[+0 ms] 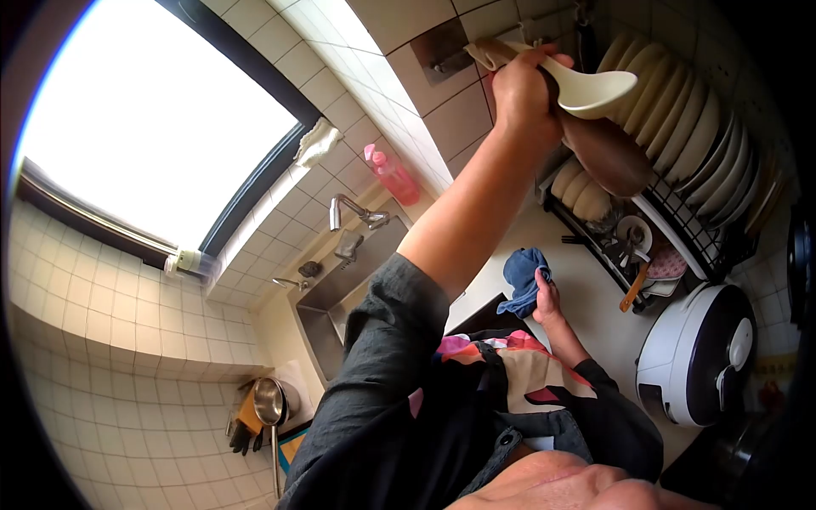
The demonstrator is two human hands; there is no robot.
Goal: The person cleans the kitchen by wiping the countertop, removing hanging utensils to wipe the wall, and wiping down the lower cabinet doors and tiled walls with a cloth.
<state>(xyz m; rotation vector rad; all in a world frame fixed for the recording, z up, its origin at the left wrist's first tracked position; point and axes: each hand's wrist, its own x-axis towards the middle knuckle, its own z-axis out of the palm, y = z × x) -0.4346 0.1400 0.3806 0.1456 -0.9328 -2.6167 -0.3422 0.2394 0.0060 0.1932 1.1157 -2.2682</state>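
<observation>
My left hand (523,95) is raised high by the tiled wall, its fingers closed around the handle of a white ladle (602,93). The ladle's bowl sticks out to the right of the hand. Just below that bowl is a brown, rounded, spoon-like thing (608,157); whether my hand touches it I cannot tell. A tan cloth-like piece (493,54) shows beside my fingers. Lower down, in front of my body, my right hand (548,299) grips a bunched blue cloth (525,276) over the counter.
A black dish rack (680,225) with many plates (671,110) and utensils stands at the right. Below it is a white rice cooker (693,353). On the left are a steel sink (319,319), a tap (353,211) and a pink bottle (393,177). A pan (269,401) hangs lower left.
</observation>
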